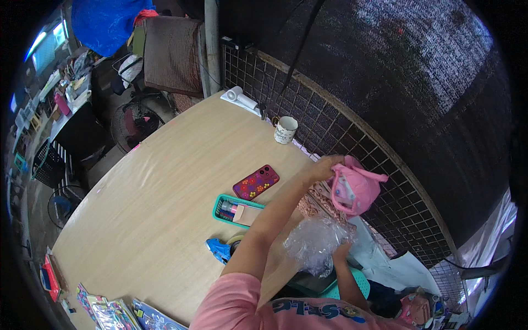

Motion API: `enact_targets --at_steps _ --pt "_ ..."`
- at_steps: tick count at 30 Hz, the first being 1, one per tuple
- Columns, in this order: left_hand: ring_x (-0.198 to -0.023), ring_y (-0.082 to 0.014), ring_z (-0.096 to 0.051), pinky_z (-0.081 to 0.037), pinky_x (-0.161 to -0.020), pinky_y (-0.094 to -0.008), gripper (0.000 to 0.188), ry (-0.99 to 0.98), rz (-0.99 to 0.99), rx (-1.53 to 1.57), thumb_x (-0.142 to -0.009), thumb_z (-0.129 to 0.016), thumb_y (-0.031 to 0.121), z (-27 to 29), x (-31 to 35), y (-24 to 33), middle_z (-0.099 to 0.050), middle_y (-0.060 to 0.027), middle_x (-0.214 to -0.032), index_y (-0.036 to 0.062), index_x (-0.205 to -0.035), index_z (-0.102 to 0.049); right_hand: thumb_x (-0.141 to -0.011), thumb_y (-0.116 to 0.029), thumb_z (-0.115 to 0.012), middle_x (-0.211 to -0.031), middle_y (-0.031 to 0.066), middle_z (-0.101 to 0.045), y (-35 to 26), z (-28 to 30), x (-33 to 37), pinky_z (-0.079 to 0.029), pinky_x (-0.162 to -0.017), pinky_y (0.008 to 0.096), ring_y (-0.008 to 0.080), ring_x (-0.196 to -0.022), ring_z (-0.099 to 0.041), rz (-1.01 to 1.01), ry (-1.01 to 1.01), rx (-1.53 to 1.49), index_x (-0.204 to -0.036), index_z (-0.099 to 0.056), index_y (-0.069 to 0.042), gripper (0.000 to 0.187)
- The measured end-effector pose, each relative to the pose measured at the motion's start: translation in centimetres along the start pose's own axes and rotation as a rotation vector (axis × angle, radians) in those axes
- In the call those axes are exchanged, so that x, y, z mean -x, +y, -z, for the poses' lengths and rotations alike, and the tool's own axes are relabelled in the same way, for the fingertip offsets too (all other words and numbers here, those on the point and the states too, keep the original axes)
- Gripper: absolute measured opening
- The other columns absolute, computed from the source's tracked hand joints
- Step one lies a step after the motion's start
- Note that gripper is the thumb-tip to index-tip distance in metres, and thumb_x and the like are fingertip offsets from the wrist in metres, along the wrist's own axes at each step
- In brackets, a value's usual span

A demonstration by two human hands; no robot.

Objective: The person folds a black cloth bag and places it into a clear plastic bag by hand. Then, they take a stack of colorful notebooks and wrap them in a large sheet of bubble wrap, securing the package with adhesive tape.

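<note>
My left hand (329,166) is closed on the upper edge of a pink cloth item (360,190), shaped like a soft hat or small bag, with a pale dotted inside showing. It hangs at the table's right edge, by the wire mesh. My right hand (342,252) is lower and nearer my body, closed on the crumpled clear plastic bag (314,242); the plastic partly covers its fingers. Between the two lies a patterned brownish-pink cloth bag (316,203) with a zip, partly behind the plastic and my left arm.
On the wooden table (165,181) are a flowered phone (256,182), a teal basket (223,215) with small items, a blue tape dispenser (219,251), a white mug (285,130) and a white handheld device (242,99). Packets (113,313) lie near left. Wire mesh (352,129) borders the right.
</note>
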State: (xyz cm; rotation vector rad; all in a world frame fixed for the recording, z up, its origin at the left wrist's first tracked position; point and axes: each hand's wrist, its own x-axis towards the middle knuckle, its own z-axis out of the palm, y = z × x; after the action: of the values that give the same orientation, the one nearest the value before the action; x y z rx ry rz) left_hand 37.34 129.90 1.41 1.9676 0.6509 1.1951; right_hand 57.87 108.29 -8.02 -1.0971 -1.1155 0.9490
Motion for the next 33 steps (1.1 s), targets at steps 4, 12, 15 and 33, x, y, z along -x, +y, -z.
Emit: enact_targets --at_steps 4,12,15,33 --pt "-0.094 -0.0281 -0.061 -0.047 -0.082 -0.0351 0.032 0.093 -0.031 -0.083 -0.07 -0.069 0.009 3.1 0.5 -0.1 -0.062 -0.0136 -0.097 0.0039 -0.1 -0.06 -0.08 -0.005 -0.056 -0.106 0.0095 -0.054 -0.1 -2.3 -2.5 -0.044 -0.087 0.0315 0.0184 -0.096 -0.054 0.029 -0.078 0.033 -0.114 -0.046 0.0 0.036" --pt "-0.101 -0.0361 -0.056 -0.047 -0.082 -0.0399 0.038 0.167 0.074 -0.42 -0.068 -0.062 0.002 7.3 3.4 1.8 -0.058 -0.0157 -0.11 0.0046 -0.106 -0.059 -0.084 -0.006 -0.049 -0.106 0.0098 -0.056 -3.6 -3.8 -2.6 -0.044 -0.086 0.0313 0.0188 -0.095 -0.054 0.233 -0.174 0.168 -0.113 -0.05 0.0 0.029" --pt "-0.106 -0.0316 -0.054 -0.044 -0.087 -0.0395 0.044 0.105 0.108 -0.359 -0.069 -0.064 0.007 9.8 4.6 -1.4 -0.056 -0.0136 -0.11 0.0067 -0.112 -0.055 -0.085 -0.009 -0.05 -0.109 0.0109 -0.056 -1.1 -3.4 -4.9 -0.043 -0.088 0.0325 0.0201 -0.098 -0.053 0.057 -0.217 0.077 -0.114 -0.05 0.0 0.03" --pt "-0.104 -0.0399 -0.052 -0.044 -0.088 -0.0438 0.09 0.828 0.508 -0.455 -0.054 -0.086 0.028 11.2 2.8 -13.4 -0.049 -0.0261 -0.117 -0.0013 -0.122 -0.035 -0.086 -0.019 -0.052 -0.113 0.0121 -0.055 2.7 0.9 -4.1 -0.042 -0.093 0.0379 0.0231 -0.102 -0.053 -0.046 -0.183 0.167 -0.116 -0.051 -0.002 0.035"
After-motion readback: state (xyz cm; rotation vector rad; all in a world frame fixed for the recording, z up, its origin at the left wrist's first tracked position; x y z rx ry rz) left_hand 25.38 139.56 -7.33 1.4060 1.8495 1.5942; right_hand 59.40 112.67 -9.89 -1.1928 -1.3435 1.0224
